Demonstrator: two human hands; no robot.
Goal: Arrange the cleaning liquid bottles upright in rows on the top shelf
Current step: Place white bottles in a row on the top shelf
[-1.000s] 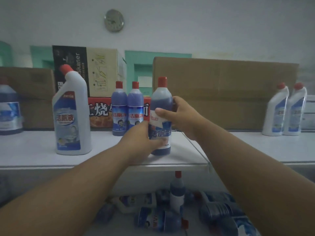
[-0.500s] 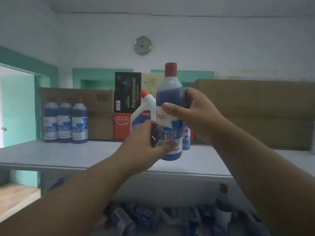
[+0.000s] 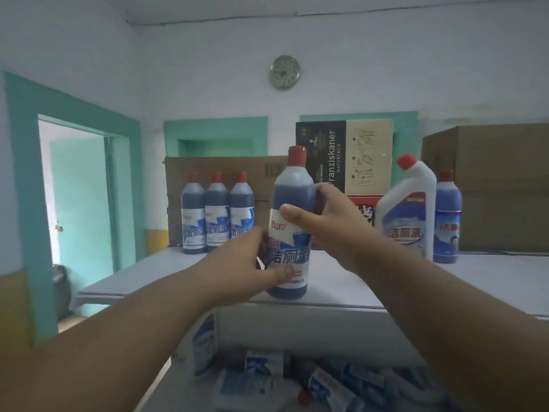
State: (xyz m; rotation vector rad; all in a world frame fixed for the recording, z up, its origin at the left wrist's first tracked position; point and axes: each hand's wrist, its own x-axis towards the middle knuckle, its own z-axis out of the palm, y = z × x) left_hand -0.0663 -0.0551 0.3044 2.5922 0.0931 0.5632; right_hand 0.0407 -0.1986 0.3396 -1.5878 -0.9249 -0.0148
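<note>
Both hands, left hand (image 3: 237, 263) and right hand (image 3: 329, 224), grip one blue bottle (image 3: 289, 227) above the top shelf (image 3: 341, 281); three bottles (image 3: 217, 215) stand rowed, while many loose bottles (image 3: 297, 379) lie below.

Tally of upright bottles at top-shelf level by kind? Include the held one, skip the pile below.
Blue round bottles standing on the shelf: 4, three at left, one at far right
Blue round bottle in the grip of both hands: 1
White angled-neck bottle: 1
Total: 6
</note>
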